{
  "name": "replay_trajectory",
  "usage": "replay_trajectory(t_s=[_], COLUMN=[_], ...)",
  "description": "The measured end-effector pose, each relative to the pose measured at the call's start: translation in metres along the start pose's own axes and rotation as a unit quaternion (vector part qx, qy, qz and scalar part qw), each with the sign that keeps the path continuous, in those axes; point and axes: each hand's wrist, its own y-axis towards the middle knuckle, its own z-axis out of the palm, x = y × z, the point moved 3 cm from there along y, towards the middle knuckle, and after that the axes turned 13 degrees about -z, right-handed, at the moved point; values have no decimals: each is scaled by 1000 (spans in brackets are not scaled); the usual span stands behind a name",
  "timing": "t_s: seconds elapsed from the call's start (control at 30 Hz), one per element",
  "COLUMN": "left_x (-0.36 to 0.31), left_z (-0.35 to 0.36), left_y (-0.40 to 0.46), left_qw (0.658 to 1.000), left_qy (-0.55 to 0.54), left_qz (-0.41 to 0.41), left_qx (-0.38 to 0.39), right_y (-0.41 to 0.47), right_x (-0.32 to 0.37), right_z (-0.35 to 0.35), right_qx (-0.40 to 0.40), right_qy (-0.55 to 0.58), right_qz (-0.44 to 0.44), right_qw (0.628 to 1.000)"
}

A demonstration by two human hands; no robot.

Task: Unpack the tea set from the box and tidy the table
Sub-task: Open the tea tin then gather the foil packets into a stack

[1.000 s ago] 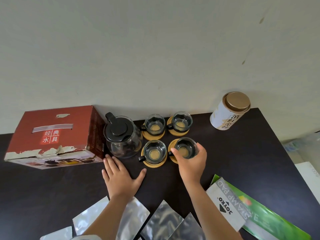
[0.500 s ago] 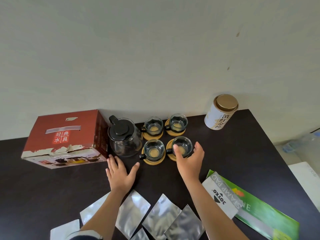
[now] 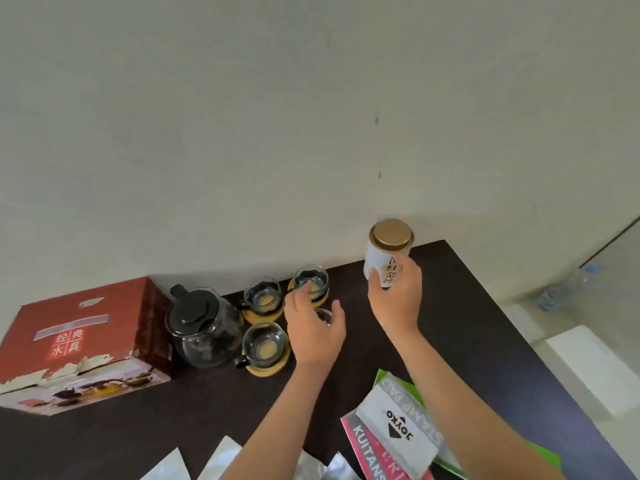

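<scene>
A red tea-set box (image 3: 79,341) lies closed at the left of the dark table (image 3: 485,341). Beside it stand a glass teapot (image 3: 204,327) with a black lid and glass cups on bamboo coasters: back left (image 3: 262,294), back right (image 3: 310,280), front left (image 3: 265,342). My left hand (image 3: 313,327) covers the front right cup (image 3: 325,314), thumb and fingers curled around it; only a bit of its rim shows. My right hand (image 3: 394,296) grips the white tea tin (image 3: 389,251) with a gold lid at the back right.
Silver foil pouches (image 3: 225,459) lie along the near edge. A grey stamp-pad pack (image 3: 398,424) rests on a pink booklet (image 3: 367,452) and a green packet (image 3: 547,459). The table ends at the right; beyond it are a plastic bottle (image 3: 568,289) and a white slab (image 3: 588,358).
My right hand left the front right cup and reached back right to grip the tea tin. My left hand lifted off the table and moved onto the front right cup.
</scene>
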Motion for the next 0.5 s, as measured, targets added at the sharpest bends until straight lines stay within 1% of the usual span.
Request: replay_trajectory(t_s=[0.13,0.23,0.3,0.37,0.43,0.5], left_x=[-41,-48,-48,-45,-44,-43], left_z=[64,106,127,144,160,172], left_y=[27,46,58,70,77,81], left_qw=[993,984,978,973,972,973], left_qy=[29,48,59,72,103,114], left_qz=[10,-20,-55,-76,-47,-17], left_qx=[110,168,192,204,207,199], right_y=[53,82,96,107,114,117], right_x=[-25,-41,-46,-49,-51,-54], right_z=[-4,0,5,11,16,18], right_qx=[51,115,175,232,246,226], right_qy=[-68,-86,-98,-129,-144,-147], right_qz=[-6,16,34,33,21,9], right_qw=[996,989,979,964,958,963])
